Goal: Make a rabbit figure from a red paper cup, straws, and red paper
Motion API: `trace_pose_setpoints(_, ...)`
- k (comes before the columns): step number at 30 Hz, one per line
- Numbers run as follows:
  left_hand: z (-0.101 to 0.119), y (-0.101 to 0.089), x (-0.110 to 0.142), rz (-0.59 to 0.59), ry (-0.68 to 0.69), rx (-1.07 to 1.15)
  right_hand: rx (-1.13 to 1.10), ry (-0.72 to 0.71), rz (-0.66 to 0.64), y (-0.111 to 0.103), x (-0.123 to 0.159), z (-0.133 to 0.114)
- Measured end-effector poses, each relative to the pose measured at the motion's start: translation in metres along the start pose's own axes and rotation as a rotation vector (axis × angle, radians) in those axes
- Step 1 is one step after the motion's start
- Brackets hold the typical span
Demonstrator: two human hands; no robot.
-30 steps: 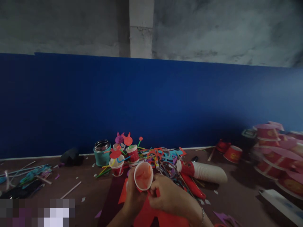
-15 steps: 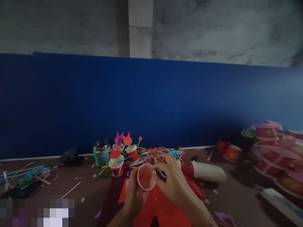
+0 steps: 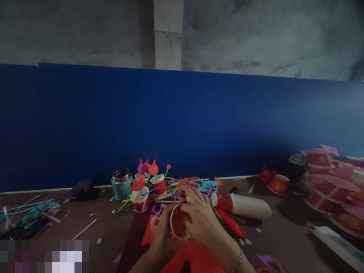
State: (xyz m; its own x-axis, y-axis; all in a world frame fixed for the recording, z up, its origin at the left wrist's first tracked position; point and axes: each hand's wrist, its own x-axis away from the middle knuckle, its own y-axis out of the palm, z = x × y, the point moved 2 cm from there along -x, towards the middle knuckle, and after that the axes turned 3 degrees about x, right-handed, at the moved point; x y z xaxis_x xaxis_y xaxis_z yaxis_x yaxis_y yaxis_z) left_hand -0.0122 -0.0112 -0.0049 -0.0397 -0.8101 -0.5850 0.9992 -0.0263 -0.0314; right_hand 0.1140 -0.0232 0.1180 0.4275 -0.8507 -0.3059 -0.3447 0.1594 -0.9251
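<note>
A paper cup (image 3: 178,224) with a white rim is tilted so that its opening faces me, above sheets of red paper (image 3: 196,261). Around its left side my left hand (image 3: 162,234) is closed. My right hand (image 3: 201,217) grips the right side of the rim, with its thumb at the opening and its fingers reaching over the far edge. The far fingertips are partly hidden. A roll of clear tape (image 3: 155,223) lies on the red paper just left of the cup. Behind are decorated cups (image 3: 140,199) with paper shapes and straws.
A teal thermos (image 3: 122,184) stands back left. Right of my hands lie a stack of paper cups (image 3: 247,206) and a red tool handle (image 3: 231,223). Colourful straws and paper scraps (image 3: 209,184) clutter the back. Pink-topped cups (image 3: 331,185) pile up far right, below a blue partition (image 3: 182,121).
My right hand has shifted left and closed onto the cup's rim, its thumb now at the opening. The cup has moved slightly right and down. My left hand still holds it.
</note>
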Motion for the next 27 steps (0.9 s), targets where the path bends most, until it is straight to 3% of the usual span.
trace_pose_setpoints(11,-0.011,-0.003,0.008,-0.088,-0.017,0.05,-0.081,-0.065,-0.009,-0.007,0.002,0.003)
trace_pose_setpoints(17,-0.01,-0.008,0.002,0.103,-0.029,-0.073,-0.227,-0.096,0.126,-0.015,0.005,-0.004)
trace_pose_setpoints(21,-0.009,-0.013,0.0,0.159,-0.031,-0.108,-0.276,0.021,0.292,-0.017,0.006,0.001)
trace_pose_setpoints(23,-0.01,-0.014,0.001,0.179,-0.024,-0.109,-0.261,0.088,0.244,-0.013,0.006,0.003)
trace_pose_setpoints(27,-0.012,-0.016,0.002,0.246,-0.023,-0.093,-0.297,0.107,-0.03,-0.007,0.006,0.0)
